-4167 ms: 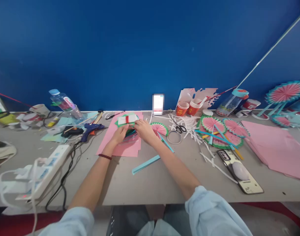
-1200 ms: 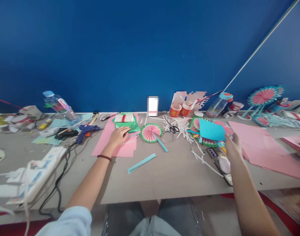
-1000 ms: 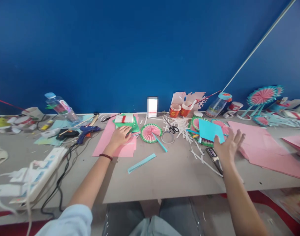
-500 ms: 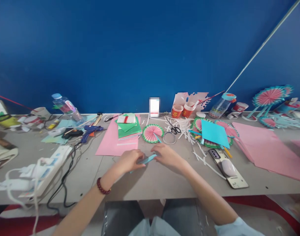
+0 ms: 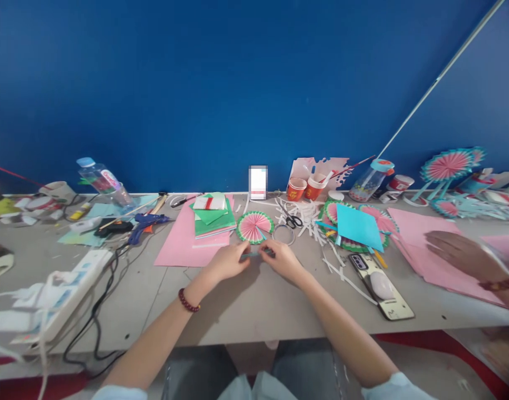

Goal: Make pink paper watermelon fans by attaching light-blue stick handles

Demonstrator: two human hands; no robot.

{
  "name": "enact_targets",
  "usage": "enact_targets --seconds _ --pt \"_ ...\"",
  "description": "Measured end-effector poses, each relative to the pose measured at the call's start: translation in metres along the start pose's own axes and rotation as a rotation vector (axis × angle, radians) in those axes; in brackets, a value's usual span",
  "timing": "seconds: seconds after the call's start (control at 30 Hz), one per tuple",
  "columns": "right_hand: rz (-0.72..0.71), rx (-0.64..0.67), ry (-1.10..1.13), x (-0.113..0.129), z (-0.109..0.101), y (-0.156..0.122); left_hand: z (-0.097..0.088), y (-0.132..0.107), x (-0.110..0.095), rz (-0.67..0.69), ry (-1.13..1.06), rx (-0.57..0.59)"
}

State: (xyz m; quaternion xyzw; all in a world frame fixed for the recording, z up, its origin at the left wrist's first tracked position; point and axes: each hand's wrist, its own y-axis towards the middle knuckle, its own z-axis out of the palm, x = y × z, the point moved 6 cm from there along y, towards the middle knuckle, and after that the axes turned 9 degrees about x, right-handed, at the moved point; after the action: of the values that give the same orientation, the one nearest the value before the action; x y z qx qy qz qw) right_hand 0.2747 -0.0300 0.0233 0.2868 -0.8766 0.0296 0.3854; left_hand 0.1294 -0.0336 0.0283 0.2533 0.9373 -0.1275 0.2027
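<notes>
A narrow light-blue paper strip point(image 5: 253, 255) stretches between my two hands, mostly covered by the fingers. My left hand point(image 5: 229, 261), with a dark red bead bracelet on its wrist, pinches one end. The other end is held in the closed fingers of my right hand point(image 5: 280, 261). Just beyond the fingers lies a pink and green pleated paper rosette point(image 5: 253, 226), flat on the table. To its right are a roll of tape point(image 5: 283, 235) and black-handled scissors point(image 5: 295, 221). Pink paper point(image 5: 179, 244) with green sheets point(image 5: 215, 222) on it lies to the left.
Another person's hand point(image 5: 460, 253) rests on pink sheets point(image 5: 413, 222) at the right. A phone point(image 5: 398, 308) carries a white mouse point(image 5: 382, 284). Blue paper point(image 5: 358, 226) covers more rosettes. At left are a glue gun point(image 5: 144, 225) and a power strip point(image 5: 79, 289) with cables.
My hands have moved away from me, closer to the rosette, and the blue strip now lies more level between them. Another person's hand has come in over the pink sheets at right.
</notes>
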Motion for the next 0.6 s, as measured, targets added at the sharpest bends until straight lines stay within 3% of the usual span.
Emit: enact_targets --seconds 0.13,0.27,0.4,0.6 --pt "0.057 -0.063 0.215 -0.013 -0.005 0.001 0.0 0.008 0.001 0.047 -0.193 -0.013" --pt "0.136 -0.031 0.492 -0.028 0.005 0.001 0.005 0.008 0.007 0.121 -0.395 -0.068" --pt "0.207 0.003 0.77 -0.033 0.013 0.0 0.009 0.006 0.014 0.126 -0.436 -0.126" --pt "0.298 0.049 0.794 -0.03 0.013 -0.002 0.006 0.004 0.014 0.146 -0.437 -0.187"
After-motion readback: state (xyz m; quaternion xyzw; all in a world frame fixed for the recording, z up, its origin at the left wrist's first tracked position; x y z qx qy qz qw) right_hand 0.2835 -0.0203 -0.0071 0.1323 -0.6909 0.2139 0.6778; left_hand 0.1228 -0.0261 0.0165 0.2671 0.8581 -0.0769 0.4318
